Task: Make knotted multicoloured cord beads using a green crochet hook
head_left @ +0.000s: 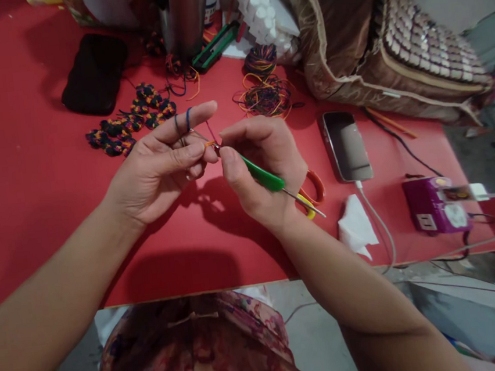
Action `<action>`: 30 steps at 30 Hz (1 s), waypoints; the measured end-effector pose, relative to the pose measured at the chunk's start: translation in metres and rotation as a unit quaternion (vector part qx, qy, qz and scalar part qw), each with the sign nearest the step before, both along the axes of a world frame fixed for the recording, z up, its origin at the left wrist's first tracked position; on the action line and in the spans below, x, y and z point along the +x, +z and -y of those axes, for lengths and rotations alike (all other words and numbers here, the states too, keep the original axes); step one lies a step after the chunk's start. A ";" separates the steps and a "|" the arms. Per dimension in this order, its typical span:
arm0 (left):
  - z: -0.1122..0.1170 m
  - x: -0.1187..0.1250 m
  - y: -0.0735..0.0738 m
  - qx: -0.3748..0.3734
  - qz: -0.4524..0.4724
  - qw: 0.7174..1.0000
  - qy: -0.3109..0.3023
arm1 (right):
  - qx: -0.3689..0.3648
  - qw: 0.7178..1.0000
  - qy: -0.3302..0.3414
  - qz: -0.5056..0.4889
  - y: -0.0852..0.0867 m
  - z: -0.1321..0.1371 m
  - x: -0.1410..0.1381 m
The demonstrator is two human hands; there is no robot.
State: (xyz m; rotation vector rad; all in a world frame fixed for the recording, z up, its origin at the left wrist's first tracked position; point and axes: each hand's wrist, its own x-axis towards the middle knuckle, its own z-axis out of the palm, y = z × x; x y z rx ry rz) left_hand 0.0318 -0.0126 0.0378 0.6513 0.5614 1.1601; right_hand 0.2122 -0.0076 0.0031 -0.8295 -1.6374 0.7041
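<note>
My right hand (pixel 267 163) is closed around the green handle of a crochet hook (pixel 264 174), whose thin metal end sticks out toward the lower right. Multicoloured yarn (pixel 210 132) runs up from the hook's working end to my left hand (pixel 170 158), where it wraps around the raised index finger. The left thumb and other fingers pinch the yarn work close to the hook tip; the small piece itself is mostly hidden. Beyond my hands lie a dark, orange-flecked crocheted strip (pixel 136 117) and a loose tangle of the same yarn (pixel 265 96) with a wound ball (pixel 260 60) behind it.
Scissors (pixel 315 187) lie partly behind my right hand. A charging phone (pixel 347 145), crumpled tissue (pixel 357 227) and purple box (pixel 434 205) are on the right. A black case (pixel 95 73), green box cutter (pixel 216 46), metal flask (pixel 187 16) and brown beaded cushion (pixel 381 32) stand farther back.
</note>
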 end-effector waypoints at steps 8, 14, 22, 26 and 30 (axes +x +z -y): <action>0.002 0.002 0.008 -0.043 0.024 0.999 0.012 | 0.179 0.980 -0.023 0.081 0.019 0.003 0.001; 0.004 0.008 0.010 -0.025 -0.016 0.998 0.059 | 0.113 0.987 -0.041 0.102 0.014 0.008 -0.001; 0.005 0.011 0.011 0.019 -0.076 0.991 0.113 | 0.086 0.992 -0.062 0.062 0.007 0.011 -0.008; 0.003 0.007 0.009 0.047 -0.085 0.991 0.097 | 0.058 0.997 -0.046 0.037 0.007 0.009 -0.005; 0.002 0.003 0.012 0.028 -0.102 0.990 0.093 | 0.061 0.998 0.000 0.015 0.016 0.006 0.000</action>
